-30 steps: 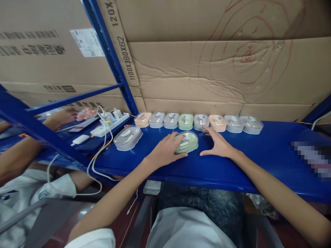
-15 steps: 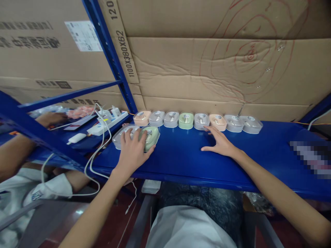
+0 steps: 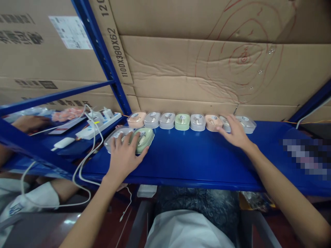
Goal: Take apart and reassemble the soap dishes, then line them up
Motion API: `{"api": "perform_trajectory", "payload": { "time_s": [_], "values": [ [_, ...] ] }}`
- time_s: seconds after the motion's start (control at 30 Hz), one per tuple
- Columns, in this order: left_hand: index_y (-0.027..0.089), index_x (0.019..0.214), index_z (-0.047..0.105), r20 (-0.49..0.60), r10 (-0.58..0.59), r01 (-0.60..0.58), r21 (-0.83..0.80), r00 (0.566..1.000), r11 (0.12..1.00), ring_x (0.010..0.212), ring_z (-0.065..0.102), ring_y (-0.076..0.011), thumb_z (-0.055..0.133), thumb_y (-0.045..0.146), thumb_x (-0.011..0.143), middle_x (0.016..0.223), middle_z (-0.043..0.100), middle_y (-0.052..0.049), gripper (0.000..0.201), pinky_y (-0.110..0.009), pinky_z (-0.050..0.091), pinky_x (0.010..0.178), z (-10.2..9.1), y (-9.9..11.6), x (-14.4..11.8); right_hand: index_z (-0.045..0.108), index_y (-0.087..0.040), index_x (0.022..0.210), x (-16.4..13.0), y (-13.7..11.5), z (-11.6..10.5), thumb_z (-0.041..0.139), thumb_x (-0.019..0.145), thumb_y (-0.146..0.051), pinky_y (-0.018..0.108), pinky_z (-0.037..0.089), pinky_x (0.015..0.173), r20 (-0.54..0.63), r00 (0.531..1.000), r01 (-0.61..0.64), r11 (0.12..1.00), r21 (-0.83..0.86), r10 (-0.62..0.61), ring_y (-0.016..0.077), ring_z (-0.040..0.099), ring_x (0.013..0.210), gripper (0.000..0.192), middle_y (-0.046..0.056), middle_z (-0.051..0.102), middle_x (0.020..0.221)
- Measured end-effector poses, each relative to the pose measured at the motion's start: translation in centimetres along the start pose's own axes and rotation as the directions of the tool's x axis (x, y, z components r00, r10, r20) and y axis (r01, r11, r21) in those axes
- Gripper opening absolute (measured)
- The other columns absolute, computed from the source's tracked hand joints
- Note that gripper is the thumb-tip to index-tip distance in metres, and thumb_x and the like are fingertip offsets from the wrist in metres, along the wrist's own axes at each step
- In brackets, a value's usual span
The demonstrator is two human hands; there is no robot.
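Note:
My left hand lies with spread fingers over a grey clear-lidded plastic case and the green clear-lidded case beside it. Its thumb points toward the green case's near right side. My right hand is at the back row, fingers apart over a grey case that it partly hides. The thumb tip is by the lower right of a peach case; whether it touches is unclear. At the row's right end sits another grey case. Small pale items and round stickers show on several cases.
A blue shelf holds the cases, backed by a cardboard wall. Left of the blue upright are a power strip, white cables and a co-worker's hand. A blurred item lies at right.
My right hand has moved right along the back row, from the grey and peach cases to the grey case near the end. My left hand stays over its two cases. The view shifted slightly.

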State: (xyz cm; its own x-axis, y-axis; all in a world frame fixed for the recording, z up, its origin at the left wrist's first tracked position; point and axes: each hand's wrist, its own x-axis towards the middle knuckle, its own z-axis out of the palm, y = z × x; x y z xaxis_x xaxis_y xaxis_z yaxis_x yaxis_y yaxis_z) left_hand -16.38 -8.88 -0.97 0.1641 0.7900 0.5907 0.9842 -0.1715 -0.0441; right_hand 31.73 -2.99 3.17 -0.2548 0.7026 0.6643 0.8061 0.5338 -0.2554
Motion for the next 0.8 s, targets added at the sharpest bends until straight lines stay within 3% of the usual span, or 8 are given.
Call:
{"api": "perform_trajectory", "payload": {
  "time_s": [0.1, 0.17, 0.3, 0.43, 0.53, 0.63, 0.73, 0.8],
  "values": [
    [0.016, 0.159, 0.053, -0.018, 0.001, -0.001, -0.023, 1.000, 1.000, 0.153, 0.041, -0.0541, 0.053, 0.058, 0.105, 0.160, 0.056, -0.026, 0.068, -0.073, 0.027, 0.125, 0.1, 0.0, -0.1, 0.056, -0.020, 0.153, 0.6, 2.9, -2.8, 0.048, 0.109, -0.058, 0.064, 0.043, 0.121, -0.178, 0.978, -0.142, 0.972, -0.187, 0.108, 0.0402, 0.056, 0.144, 0.059, 0.021, 0.063, 0.150],
    [0.018, 0.159, 0.052, -0.036, -0.011, 0.010, -0.039, 0.999, 0.999, 0.155, 0.040, -0.0536, 0.055, 0.061, 0.103, 0.162, 0.054, -0.025, 0.070, -0.073, 0.027, 0.125, 0.0, 0.2, 0.1, 0.052, -0.014, 0.156, 0.4, 5.4, -4.2, 0.049, 0.109, -0.056, 0.064, 0.037, 0.124, -0.189, 0.970, -0.210, 0.921, -0.328, 0.154, 0.0425, 0.047, 0.151, 0.063, 0.027, 0.054, 0.160],
    [0.017, 0.160, 0.051, -0.052, 0.026, -0.030, -0.077, 0.998, 0.997, 0.159, 0.033, -0.0539, 0.055, 0.064, 0.103, 0.167, 0.047, -0.025, 0.075, -0.074, 0.024, 0.128, -1.0, 1.8, 1.8, 0.047, -0.009, 0.160, -1.4, 9.9, -5.1, 0.048, 0.110, -0.053, 0.070, 0.035, 0.118, 0.009, 0.924, -0.324, 0.797, -0.509, 0.381, 0.0507, 0.043, 0.150, 0.067, 0.035, 0.042, 0.167],
    [0.021, 0.162, 0.049, -0.070, 0.188, -0.198, -0.182, 0.980, 0.963, 0.162, 0.031, -0.0505, 0.058, 0.064, 0.103, 0.171, 0.043, -0.020, 0.073, -0.073, 0.021, 0.131, -3.0, 5.1, 5.3, 0.053, -0.015, 0.154, -3.0, 12.0, -5.0, 0.051, 0.109, -0.058, 0.058, 0.043, 0.114, 0.183, 0.826, -0.362, 0.750, -0.553, 0.533, 0.0460, 0.053, 0.144, 0.063, 0.030, 0.053, 0.158],
    [0.019, 0.159, 0.052, -0.064, 0.400, -0.398, -0.314, 0.914, 0.862, 0.159, 0.037, -0.0457, 0.057, 0.060, 0.106, 0.165, 0.050, -0.020, 0.067, -0.069, 0.025, 0.133, -3.8, 8.4, 8.5, 0.056, -0.011, 0.143, -3.4, 12.1, -5.6, 0.053, 0.105, -0.069, 0.053, 0.048, 0.105, 0.109, 0.750, -0.484, 0.652, -0.584, 0.653, 0.0451, 0.059, 0.136, 0.069, 0.034, 0.058, 0.145],
    [0.021, 0.151, 0.059, -0.096, 0.600, -0.563, -0.489, 0.794, 0.666, 0.151, 0.050, -0.0377, 0.057, 0.055, 0.109, 0.157, 0.058, -0.017, 0.055, -0.058, 0.038, 0.129, -3.2, 11.6, 11.0, 0.052, -0.009, 0.141, -3.8, 11.6, -6.4, 0.059, 0.099, -0.075, 0.053, 0.049, 0.100, 0.038, 0.663, -0.577, 0.543, -0.609, 0.747, 0.0481, 0.062, 0.133, 0.078, 0.038, 0.056, 0.141],
    [0.020, 0.143, 0.065, -0.095, 0.695, -0.609, -0.575, 0.712, 0.546, 0.140, 0.060, -0.0345, 0.058, 0.047, 0.109, 0.143, 0.067, -0.016, 0.044, -0.053, 0.047, 0.122, -1.6, 13.9, 11.7, 0.046, -0.010, 0.145, -4.6, 10.9, -6.9, 0.062, 0.098, -0.074, 0.054, 0.049, 0.100, 0.033, 0.601, -0.608, 0.483, -0.629, 0.799, 0.0513, 0.062, 0.133, 0.081, 0.039, 0.057, 0.141],
    [0.018, 0.140, 0.066, -0.110, 0.707, -0.613, -0.601, 0.699, 0.512, 0.134, 0.063, -0.0318, 0.056, 0.044, 0.110, 0.138, 0.070, -0.015, 0.041, -0.049, 0.051, 0.118, -0.4, 14.6, 11.2, 0.046, -0.012, 0.145, -5.4, 10.5, -7.1, 0.063, 0.095, -0.077, 0.055, 0.049, 0.099, 0.073, 0.575, -0.603, 0.482, -0.636, 0.815, 0.0525, 0.064, 0.131, 0.084, 0.037, 0.058, 0.141]
  ]
}}
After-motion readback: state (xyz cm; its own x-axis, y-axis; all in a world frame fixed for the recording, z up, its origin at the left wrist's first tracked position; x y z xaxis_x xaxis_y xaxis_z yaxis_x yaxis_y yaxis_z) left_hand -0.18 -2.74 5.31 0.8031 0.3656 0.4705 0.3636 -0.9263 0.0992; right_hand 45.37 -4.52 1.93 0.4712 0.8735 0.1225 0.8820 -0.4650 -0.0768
